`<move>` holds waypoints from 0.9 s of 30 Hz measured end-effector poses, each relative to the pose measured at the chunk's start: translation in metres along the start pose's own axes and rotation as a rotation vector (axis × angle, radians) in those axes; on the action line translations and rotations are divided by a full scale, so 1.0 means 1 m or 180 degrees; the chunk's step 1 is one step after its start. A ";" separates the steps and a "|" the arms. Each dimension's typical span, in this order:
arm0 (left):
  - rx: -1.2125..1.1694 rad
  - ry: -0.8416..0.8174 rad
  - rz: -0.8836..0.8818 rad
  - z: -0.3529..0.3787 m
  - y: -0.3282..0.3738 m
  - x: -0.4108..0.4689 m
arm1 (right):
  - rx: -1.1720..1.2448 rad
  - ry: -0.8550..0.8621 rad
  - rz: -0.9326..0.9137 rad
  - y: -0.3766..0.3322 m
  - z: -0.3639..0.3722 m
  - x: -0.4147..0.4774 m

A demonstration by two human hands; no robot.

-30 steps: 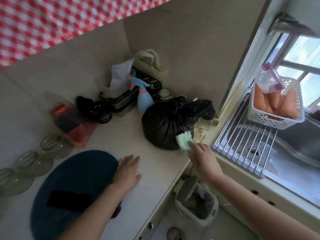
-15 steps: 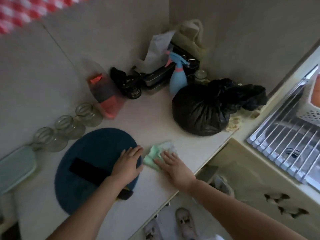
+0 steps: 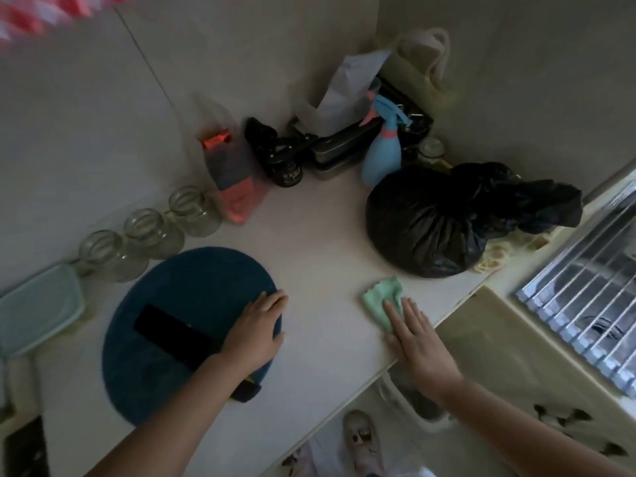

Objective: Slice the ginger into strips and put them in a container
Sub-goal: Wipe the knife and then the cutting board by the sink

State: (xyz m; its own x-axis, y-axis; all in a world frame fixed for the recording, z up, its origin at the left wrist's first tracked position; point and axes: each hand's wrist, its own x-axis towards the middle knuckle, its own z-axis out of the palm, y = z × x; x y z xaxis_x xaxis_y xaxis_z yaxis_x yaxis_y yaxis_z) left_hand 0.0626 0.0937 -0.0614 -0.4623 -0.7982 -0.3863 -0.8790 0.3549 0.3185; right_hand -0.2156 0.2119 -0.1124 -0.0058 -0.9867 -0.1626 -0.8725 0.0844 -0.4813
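Ginger unseen. My right hand (image 3: 418,342) lies flat on the mint-green cloth (image 3: 380,299), my left hand (image 3: 256,330) flat on the round dark-blue board (image 3: 172,297). Wiping toward one o'clock could shove the black plastic bag (image 3: 447,222).

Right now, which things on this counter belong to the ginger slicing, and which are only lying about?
For the job: round dark blue cutting board under the left hand; black flat knife-like tool on it; pale green plastic container, likely; mint green cloth under the right hand. No ginger in view.
Lying about: tied black plastic bag; blue spray bottle; three clear glass jars.
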 end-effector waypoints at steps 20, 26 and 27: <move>-0.1329 0.1300 -0.0575 -0.026 -0.058 -0.036 | -0.0794 -0.0498 -0.0887 -0.101 0.004 0.262; -0.1321 0.2100 -0.1838 -0.013 -0.093 -0.084 | -0.0734 -0.0712 -0.2163 -0.065 0.014 0.178; -0.1375 0.2111 -0.2032 -0.009 -0.097 -0.090 | -0.0792 -0.0755 -0.2253 -0.055 0.013 0.162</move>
State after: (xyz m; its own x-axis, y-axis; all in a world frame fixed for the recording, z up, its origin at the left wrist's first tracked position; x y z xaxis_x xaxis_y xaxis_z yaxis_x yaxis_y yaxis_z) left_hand 0.1907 0.1263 -0.0494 0.3522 -0.9327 -0.0776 -0.7606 -0.3336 0.5570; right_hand -0.1618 0.0494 -0.1235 0.6722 -0.7358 -0.0824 -0.7137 -0.6143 -0.3367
